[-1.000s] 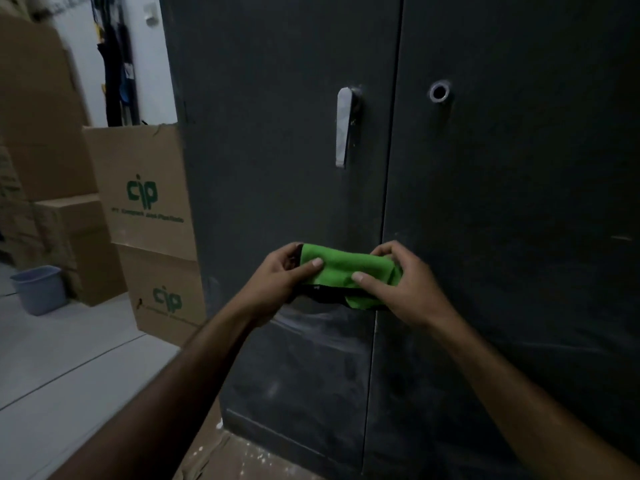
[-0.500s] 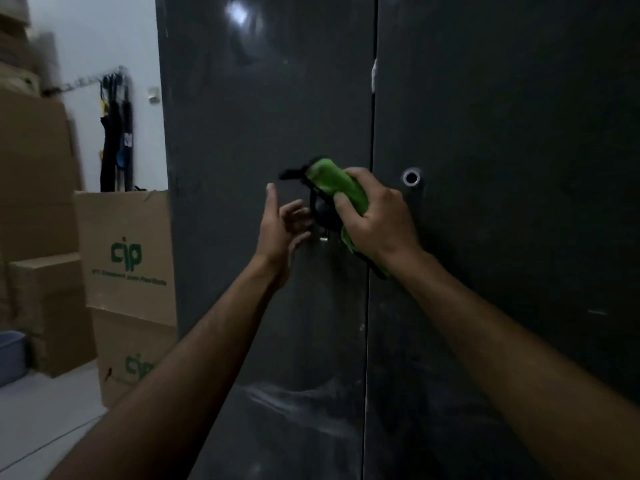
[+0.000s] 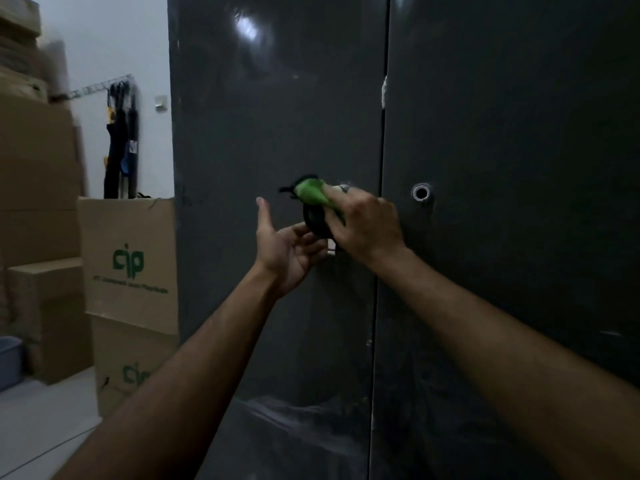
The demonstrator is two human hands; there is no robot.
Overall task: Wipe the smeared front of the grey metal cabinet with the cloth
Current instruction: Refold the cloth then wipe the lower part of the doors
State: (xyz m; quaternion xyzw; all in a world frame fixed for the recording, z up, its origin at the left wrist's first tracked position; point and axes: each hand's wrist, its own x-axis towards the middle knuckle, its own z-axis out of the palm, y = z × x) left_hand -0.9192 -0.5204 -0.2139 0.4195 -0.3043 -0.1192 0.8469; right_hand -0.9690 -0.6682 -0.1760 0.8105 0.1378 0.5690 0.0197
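since half a second ago, very little has shifted: both hands stay at the handle height of the left door, and the left hand (image 3: 287, 251) has turned its palm a bit more upward, thumb pointing up.

head view: the right hand (image 3: 363, 226) grips the green cloth (image 3: 313, 194), bunched into a wad with a dark edge or strap hanging below it, and holds it against the cabinet (image 3: 277, 116) just left of the door seam, over where the handle sits; the handle itself is mostly hidden. the left hand is loosely spread just below and beside the cloth, fingers slack near the dark edge, holding nothing i can make out. a round lock hole (image 3: 421, 192) shows on the right door. pale smears (image 3: 294, 417) lie low on the left door, well below the hands. cardboard boxes (image 3: 130, 261) stand to the left.

the cloth looks soft, light and limp, so it likely works best flattened under a spread palm rather than wadded, then carried down to the smears.
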